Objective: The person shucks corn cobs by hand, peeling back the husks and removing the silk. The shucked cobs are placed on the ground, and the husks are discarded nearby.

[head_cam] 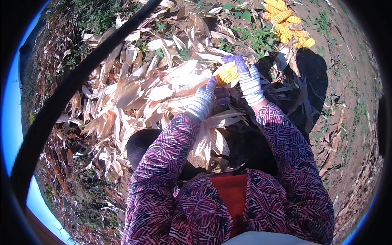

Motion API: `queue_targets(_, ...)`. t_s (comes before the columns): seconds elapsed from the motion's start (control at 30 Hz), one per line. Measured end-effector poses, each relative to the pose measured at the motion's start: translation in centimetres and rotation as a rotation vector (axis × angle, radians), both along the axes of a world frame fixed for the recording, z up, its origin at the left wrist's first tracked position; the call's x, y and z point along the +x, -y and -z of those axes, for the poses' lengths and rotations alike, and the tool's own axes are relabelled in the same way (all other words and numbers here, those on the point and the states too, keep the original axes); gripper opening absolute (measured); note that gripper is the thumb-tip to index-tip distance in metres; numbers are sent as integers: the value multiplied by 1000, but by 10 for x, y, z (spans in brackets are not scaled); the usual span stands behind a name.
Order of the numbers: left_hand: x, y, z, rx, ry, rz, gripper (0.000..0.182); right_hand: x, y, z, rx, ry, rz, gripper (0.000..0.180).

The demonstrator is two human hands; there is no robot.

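Note:
A yellow ear of corn (227, 75) lies between my two hands, its kernels bare and pale husk around its edges. My left hand (205, 96), in a striped glove with purple fingers, grips it from the near left, thumb against the cob. Over the far right side of the ear curls my right hand (247, 76), gloved the same way, its fingers on the husk at the top. Dry corn husks (171, 82) spread to the left of the ear, and a splayed husk (214, 134) sits below my left hand.
Several husked yellow ears (283, 21) are heaped on bare soil at the upper right. Green weeds (255, 39) grow beside them. A dark strap (82, 70) crosses the left of the view. My shadow (309, 82) falls on the ground at right.

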State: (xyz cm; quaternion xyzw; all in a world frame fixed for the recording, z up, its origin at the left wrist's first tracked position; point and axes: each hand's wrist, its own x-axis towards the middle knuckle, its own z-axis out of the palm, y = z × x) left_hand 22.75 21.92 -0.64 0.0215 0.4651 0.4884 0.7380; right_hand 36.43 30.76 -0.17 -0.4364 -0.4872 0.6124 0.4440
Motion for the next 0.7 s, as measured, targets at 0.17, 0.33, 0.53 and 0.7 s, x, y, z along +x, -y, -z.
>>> queue_targets(0.17, -6, -14, 17, -54, 224, -194, 46, -12, 17, -8, -45, -22, -92, 23)
queue_targets(0.33, -8, 4, 3, 245, 48, -136, 49, -12, 26, -13, -472, -399, -107, 20)
queue_targets(0.53, -13, 4, 4, 400, -420, 183, 70, -2, 20, -3, -716, -603, -213, 23)
queue_targets(0.7, -12, 10, -6, 466, -523, 418, 52, 36, -27, -2, -658, -468, -195, 29)
